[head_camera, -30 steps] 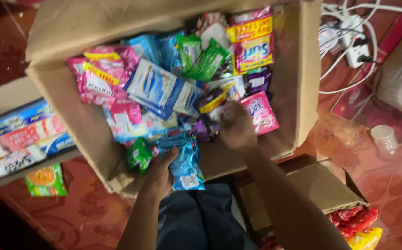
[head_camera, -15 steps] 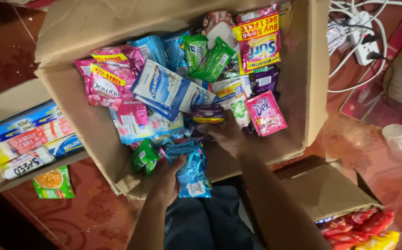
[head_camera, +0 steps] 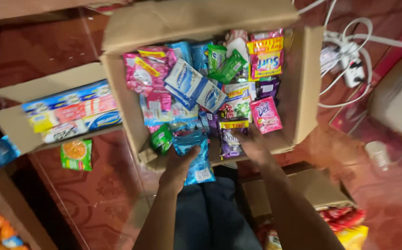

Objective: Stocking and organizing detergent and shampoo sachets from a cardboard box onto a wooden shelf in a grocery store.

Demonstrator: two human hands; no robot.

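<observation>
Your left hand [head_camera: 179, 167] grasps blue sachets [head_camera: 195, 155] at the cardboard box's [head_camera: 305, 92] near edge while your right hand [head_camera: 253, 144] clasps a purple sachet [head_camera: 231, 139]; the slippery packets could slide out and drop to the floor.

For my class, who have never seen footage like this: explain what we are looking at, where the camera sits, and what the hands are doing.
The camera sits on a person's head and looks down, so both arms reach in from the bottom. There is no machine, only bare hands. In front stands an open cardboard box full of small coloured sachets. The left hand holds a bunch of blue sachets at the box's near edge. The right hand rests among the packets beside a purple sachet; whether it grips one is unclear. A second box stands on the left, with white cables on the red floor.
</observation>
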